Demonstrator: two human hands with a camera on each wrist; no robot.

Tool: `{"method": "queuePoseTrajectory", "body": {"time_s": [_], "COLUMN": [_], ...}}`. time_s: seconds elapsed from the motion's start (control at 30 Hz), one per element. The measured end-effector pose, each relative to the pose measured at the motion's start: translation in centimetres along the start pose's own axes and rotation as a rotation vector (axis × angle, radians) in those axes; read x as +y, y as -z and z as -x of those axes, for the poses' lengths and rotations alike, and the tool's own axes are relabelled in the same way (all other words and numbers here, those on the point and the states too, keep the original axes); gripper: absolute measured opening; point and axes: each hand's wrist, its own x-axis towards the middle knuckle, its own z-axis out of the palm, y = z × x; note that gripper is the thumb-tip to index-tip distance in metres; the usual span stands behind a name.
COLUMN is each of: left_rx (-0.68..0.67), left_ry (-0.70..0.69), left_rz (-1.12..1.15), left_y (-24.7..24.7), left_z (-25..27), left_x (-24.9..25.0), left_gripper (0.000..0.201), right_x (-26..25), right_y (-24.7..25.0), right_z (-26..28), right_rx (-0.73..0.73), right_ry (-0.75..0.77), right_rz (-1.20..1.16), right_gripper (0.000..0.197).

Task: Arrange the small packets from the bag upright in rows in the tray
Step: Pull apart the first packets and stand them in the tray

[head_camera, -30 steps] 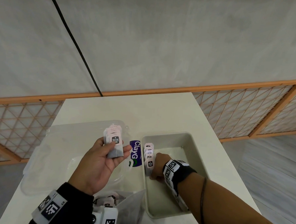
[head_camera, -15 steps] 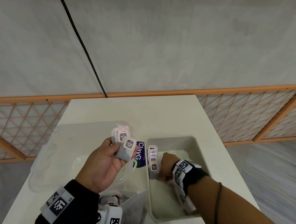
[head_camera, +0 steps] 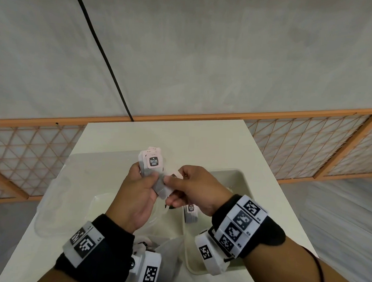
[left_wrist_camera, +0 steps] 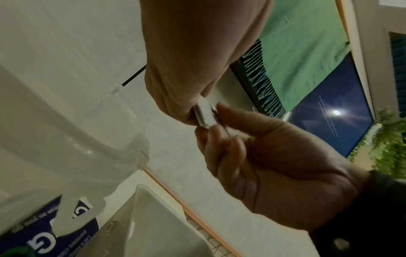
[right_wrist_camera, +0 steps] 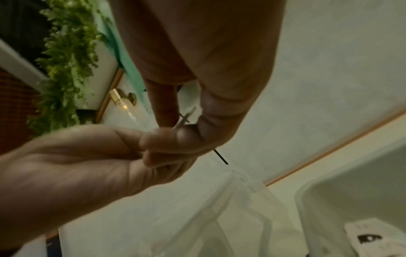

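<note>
Left hand (head_camera: 135, 194) curled round a fanned stack of small grey tea packets with pink paper tags (head_camera: 151, 167), held above the table between bag and tray. Right hand (head_camera: 191, 190) pinches the lowest packet (head_camera: 162, 188) of that stack, thumb and forefinger closed on its edge. Step in hand: peeling one packet off for placing. Beige plastic tray (head_camera: 241, 178) just right of hands; at least one packet (head_camera: 190, 213) stands by its left wall. Clear plastic bag (head_camera: 171, 248) lies near the wrists, more packets inside. Next likely needs a clean single-packet pull, then setting it upright against the row.
</note>
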Motion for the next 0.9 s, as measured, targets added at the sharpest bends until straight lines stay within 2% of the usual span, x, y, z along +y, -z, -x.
{"method": "queuePoseTrajectory", "body": {"time_s": [0.1,0.23,0.33,0.4,0.47,0.6,0.67,0.77,0.9], "left_rx": [-0.001,0.057,0.095,0.105,0.110,0.112,0.108,0.108,0.118], "left_ry": [-0.024,-0.003,0.011,0.018,0.027,0.039,0.045,0.053,0.049], "left_rz": [-0.033,-0.008,-0.013,-0.016,-0.019,-0.032,-0.038,-0.031,-0.027], "left_y": [-0.1,0.7,1.4,1.6,1.6,1.4,1.5,1.7,1.9], "left_z": [0.1,0.0,0.1,0.2,0.3,0.1,0.1,0.0,0.0], "left_x": [0.0,0.2,0.1,0.0,0.0,0.0,0.0,0.0,0.0], "left_gripper": [0.032,0.028,0.031,0.031,0.028,0.026,0.026,0.027,0.029], "right_x": [0.5,0.4,1.6,2.9,4.4,6.5,6.9,7.1,7.0], "right_y": [0.8,3.3,5.9,7.0,7.3,6.6,6.1,5.3,4.7], "right_z": [-0.3,-1.0,-2.2,-2.8,-3.2,-4.0,-4.5,-5.3,-5.6], "right_rx": [0.037,0.134,0.230,0.192,0.085,-0.059,-0.084,-0.051,-0.004], "right_ry": [0.041,0.044,-0.023,-0.133,-0.265,-0.420,-0.404,-0.323,-0.237], "right_rz": [0.047,0.039,0.232,0.422,0.578,0.720,0.898,1.201,1.386], "right_gripper": [0.016,0.018,0.011,0.009,0.013,0.011,0.009,0.023,0.018]}}
